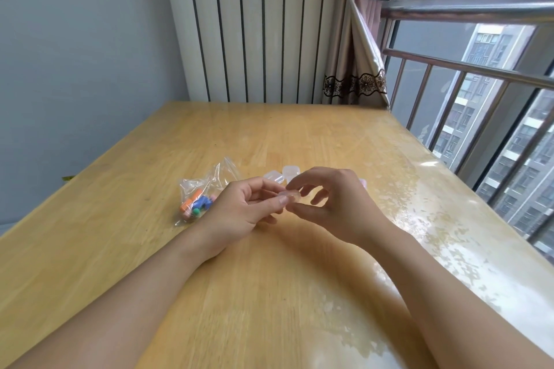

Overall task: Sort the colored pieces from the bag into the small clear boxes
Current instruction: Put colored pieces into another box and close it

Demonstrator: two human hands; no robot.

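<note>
Both hands meet above the middle of the light wooden bench (150,249), holding one small clear plastic box (289,197) between them. The left hand (239,213) pinches the box's left end with its thumb and curled fingers; the right hand (326,204) grips the right end, thumb below and fingertips on top, its other fingers arched over it. The box is lifted off the bench surface.

Just left of the left hand, toward the bench's left edge, lies a crumpled clear plastic zip bag (207,189), its mouth pointing toward the far edge. Inside it sit the small colored pieces (198,204): orange, blue, green and pink ones bunched at the bag's near end.

Beyond the hands, toward the far edge, two more small clear boxes (281,174) rest side by side on the bench, partly hidden by the fingers. A pale pinkish object (363,182) shows just past the right hand; what it is cannot be told.
</note>
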